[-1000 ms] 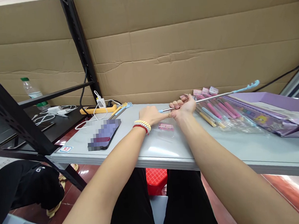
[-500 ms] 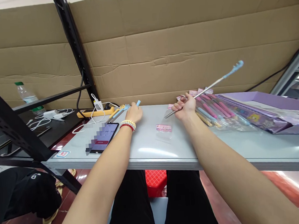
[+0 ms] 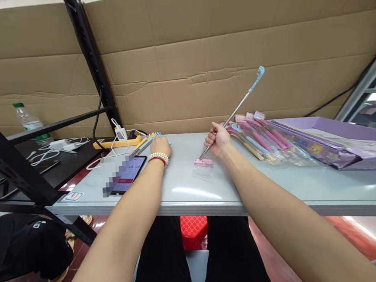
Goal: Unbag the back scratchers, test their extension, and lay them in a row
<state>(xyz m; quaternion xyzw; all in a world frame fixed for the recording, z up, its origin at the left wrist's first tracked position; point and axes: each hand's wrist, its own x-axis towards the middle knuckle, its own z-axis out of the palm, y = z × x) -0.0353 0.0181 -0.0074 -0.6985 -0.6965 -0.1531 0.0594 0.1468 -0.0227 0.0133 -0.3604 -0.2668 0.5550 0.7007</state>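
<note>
My right hand (image 3: 219,139) is closed around the steel rod of a back scratcher (image 3: 237,107). Its light-blue claw points up and to the right, and the bare lower end slants down to a small clear bag with a pink header (image 3: 203,162) lying on the table. Whether the rod touches the bag I cannot tell. My left hand (image 3: 161,148) rests farther left, fingers closed, with the tip of a light-blue handle piece (image 3: 171,142) poking out at its right side. Just behind that hand lie more back scratchers (image 3: 147,140) with blue and yellow claws.
A phone (image 3: 128,175) lies left of my left forearm. Behind it are a yellow power strip (image 3: 132,141) and white cables. Bagged pink, blue and yellow back scratchers (image 3: 266,137) and a purple box (image 3: 335,149) occupy the right. Another person's leg (image 3: 27,247) shows lower left.
The blue handle piece came off the rod's end in my left hand, which moved left. My right hand shifted left and tilted the back scratcher more steeply, its bare end down near the bag.
</note>
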